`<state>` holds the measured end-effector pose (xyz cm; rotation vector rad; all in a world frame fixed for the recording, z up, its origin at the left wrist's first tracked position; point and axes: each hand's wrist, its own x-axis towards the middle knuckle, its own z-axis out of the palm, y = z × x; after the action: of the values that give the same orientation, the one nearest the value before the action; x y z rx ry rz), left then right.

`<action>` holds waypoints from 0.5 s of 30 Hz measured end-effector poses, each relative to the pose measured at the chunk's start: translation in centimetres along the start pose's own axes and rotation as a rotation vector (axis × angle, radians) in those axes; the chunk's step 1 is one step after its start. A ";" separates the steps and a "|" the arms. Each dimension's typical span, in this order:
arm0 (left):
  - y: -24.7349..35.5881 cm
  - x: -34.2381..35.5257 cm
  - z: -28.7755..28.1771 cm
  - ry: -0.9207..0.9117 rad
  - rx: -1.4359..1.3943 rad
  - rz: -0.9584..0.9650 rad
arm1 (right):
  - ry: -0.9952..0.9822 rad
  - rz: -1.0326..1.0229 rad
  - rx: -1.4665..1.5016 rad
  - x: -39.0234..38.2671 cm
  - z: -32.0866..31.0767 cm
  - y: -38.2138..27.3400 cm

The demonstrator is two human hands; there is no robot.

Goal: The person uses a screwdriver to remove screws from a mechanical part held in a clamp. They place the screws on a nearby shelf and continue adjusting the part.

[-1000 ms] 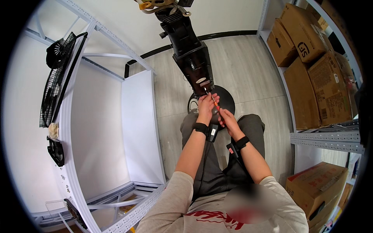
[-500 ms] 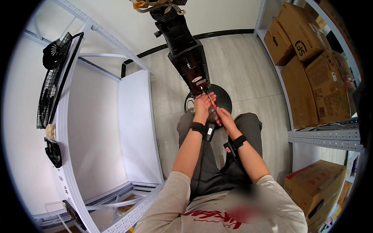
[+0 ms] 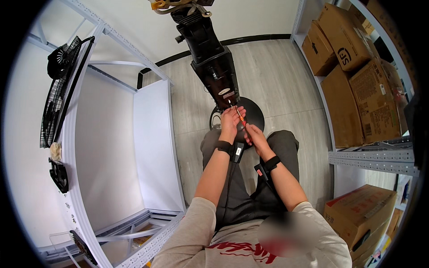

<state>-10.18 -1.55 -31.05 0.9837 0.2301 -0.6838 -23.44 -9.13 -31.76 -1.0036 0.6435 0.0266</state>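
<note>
A black fan-stand housing reaches from the top of the head view down to my hands, with a round black base below its lower end. My right hand is closed around the red and yellow handle of a screwdriver. Its shaft points up and left to the housing's lower end; whether the tip sits on a screw is too small to tell. Right beside the shaft, my left hand lies against the housing's lower end, palm partly upward and fingers apart.
To the left stands a white metal rack with a black fan grille and a small black part on it. Cardboard boxes fill the right shelf, and another carton sits lower right. Something yellow and tan tops the housing.
The whole view has shifted slightly, so everything appears a little further left. Both hands keep their places at the housing's lower end, the screwdriver still in my right hand.
</note>
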 end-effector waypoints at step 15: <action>-0.4 0.2 -0.4 -0.006 -0.037 0.007 | -0.013 -0.014 -0.008 0.1 -0.1 0.1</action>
<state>-10.20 -1.46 -31.60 0.9465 0.2334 -0.6736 -23.44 -9.14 -31.93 -1.0146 0.6246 0.0237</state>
